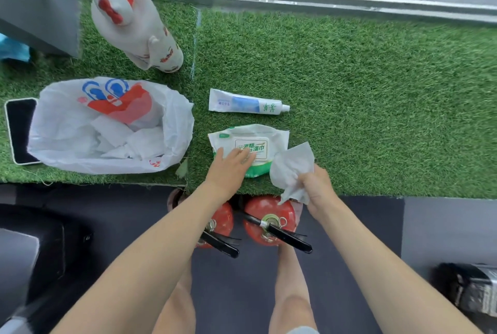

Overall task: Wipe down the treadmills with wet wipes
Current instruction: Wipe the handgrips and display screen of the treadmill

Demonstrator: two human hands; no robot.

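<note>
**Left hand flat on the wipe pack, right hand clutching a pulled wipe**

The wipe pack point(252, 142) lies on the green artificial turf point(376, 91), near its front edge, with its long axis running left to right across the view. Its white lid label faces up and reads upright to the wearer. The green characters "酒精" and "湿巾" are legible; the smaller print is too fine to read.

The left hand point(228, 169) rests on the pack's near left part, fingers straight and together, palm down. The right hand point(317, 185) is just beside the pack's right end, fingers curled tight round a crumpled white wet wipe point(291, 167), whose loose upper corner overlaps the pack's right edge.

Beyond the pack, parallel to it, lies a white and blue tube point(242, 103) with its cap pointing right. Its green characters near the cap are unreadable.

To the left, a white plastic bag point(107, 123) with red and blue print holds crumpled white wipes. A dark-screened phone point(20, 132) lies against its left side. A white fabric bag point(134, 24) with red bows is farther back.

Below the turf's edge, two red fire extinguishers point(269, 220) with black handles stand on the dark floor.
</note>
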